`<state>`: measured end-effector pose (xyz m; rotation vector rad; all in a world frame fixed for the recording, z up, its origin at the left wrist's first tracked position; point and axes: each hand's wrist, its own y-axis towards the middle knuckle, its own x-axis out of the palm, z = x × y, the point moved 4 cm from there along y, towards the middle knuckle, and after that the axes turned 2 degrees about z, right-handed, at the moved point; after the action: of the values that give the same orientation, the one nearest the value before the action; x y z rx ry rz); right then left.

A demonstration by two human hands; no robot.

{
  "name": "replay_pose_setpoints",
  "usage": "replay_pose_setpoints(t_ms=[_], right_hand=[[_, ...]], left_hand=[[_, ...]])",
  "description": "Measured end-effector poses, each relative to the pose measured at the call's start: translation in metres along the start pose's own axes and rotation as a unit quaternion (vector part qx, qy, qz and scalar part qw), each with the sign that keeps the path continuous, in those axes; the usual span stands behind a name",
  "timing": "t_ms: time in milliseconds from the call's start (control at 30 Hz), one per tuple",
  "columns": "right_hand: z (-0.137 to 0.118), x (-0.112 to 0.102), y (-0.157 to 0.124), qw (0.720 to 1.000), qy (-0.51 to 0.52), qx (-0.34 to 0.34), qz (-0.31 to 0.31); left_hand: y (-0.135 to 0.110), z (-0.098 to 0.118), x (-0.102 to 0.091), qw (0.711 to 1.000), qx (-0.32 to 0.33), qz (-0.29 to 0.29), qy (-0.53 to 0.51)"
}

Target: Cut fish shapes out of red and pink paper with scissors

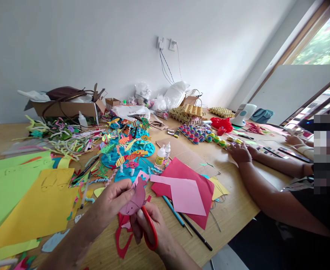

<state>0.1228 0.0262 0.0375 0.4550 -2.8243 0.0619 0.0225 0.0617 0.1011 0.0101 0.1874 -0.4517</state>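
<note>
My left hand (116, 198) pinches a pink paper fish (135, 200) with a drawn eye and mouth, holding it above the table's front part. Red-handled scissors (150, 228) are gripped in my right hand (153, 221), just below the fish; their blades are mostly hidden behind the paper and fingers. Red paper scraps (122, 240) lie under my hands. Beyond them stand blue painted bases (120, 150) carrying several patterned paper fish (137, 153). To the right, a pink paper sheet (187, 197) rests on a red sheet (207, 183).
Yellow paper (52, 198) and green paper (15, 187) cover the left side. Two glue bottles (161, 155) stand mid-table. Paintbrushes (195, 232) lie near the front edge. A co-worker's arms (255, 187) reach in from the right near painted egg cartons (193, 133). A cardboard box (63, 108) sits at the back.
</note>
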Motion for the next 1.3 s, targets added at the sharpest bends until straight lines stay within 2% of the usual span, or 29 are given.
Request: replay_pose_setpoints(t_ms=[400, 600, 700, 833, 1033, 1300], right_hand=[[0.0001, 0.0027, -0.0008, 0.999, -0.023, -0.006, 0.024], [-0.0008, 0.0022, -0.0019, 0.999, -0.035, -0.01, 0.02], [-0.0011, 0.0021, -0.0022, 0.999, -0.03, -0.006, 0.02], [-0.0029, 0.0032, -0.0022, 1.0, -0.02, -0.007, 0.018], [-0.0066, 0.0031, -0.0039, 0.999, -0.046, 0.001, 0.017], [-0.0007, -0.001, -0.0074, 0.999, -0.048, -0.012, -0.008]], left_hand=[[0.0001, 0.0013, 0.0015, 1.0, 0.001, 0.002, -0.001], [-0.0007, -0.0008, -0.0023, 0.999, -0.004, 0.028, 0.015], [-0.0009, -0.0022, -0.0021, 1.0, -0.003, 0.012, 0.018], [-0.0001, -0.0018, -0.0026, 0.999, -0.004, 0.019, 0.025], [0.0002, 0.0, -0.0031, 0.999, -0.004, -0.006, 0.035], [-0.0006, -0.0009, -0.0068, 0.999, -0.008, -0.035, 0.026]])
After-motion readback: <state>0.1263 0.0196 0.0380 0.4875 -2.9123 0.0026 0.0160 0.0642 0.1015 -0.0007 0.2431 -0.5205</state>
